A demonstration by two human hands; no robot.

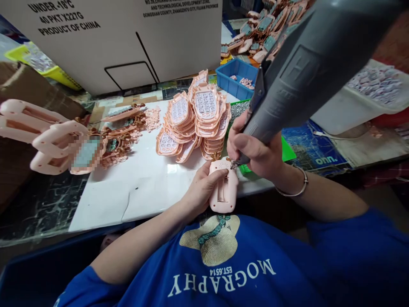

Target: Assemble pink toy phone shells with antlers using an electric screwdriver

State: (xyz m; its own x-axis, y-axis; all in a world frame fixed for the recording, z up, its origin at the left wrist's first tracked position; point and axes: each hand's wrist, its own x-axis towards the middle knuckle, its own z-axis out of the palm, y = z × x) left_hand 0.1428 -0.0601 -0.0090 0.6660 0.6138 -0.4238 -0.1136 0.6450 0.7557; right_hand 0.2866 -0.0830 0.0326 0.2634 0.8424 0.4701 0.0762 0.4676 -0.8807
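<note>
My left hand (201, 187) grips a pink plastic toy phone (227, 197) at the table's front edge, its back with the battery slot facing up and my thumb across it. In my right hand (258, 155) is a large grey electric screwdriver (287, 81), slanting down to the left. Its tip meets the upper right corner of the phone's back, by a screw hole. Just beyond the phone, pink half shells with keypads (206, 106) stand in stacks. A green tray of small screws (239, 108) is partly hidden behind my right hand.
Pink shells (51, 132) and parts with brown pieces (128, 132) lie at the left of the white tabletop (108, 200). A large carton (128, 38) stands behind. A blue bin (236, 79), more pink assemblies (268, 25) and a white tub (345, 106) are at the right.
</note>
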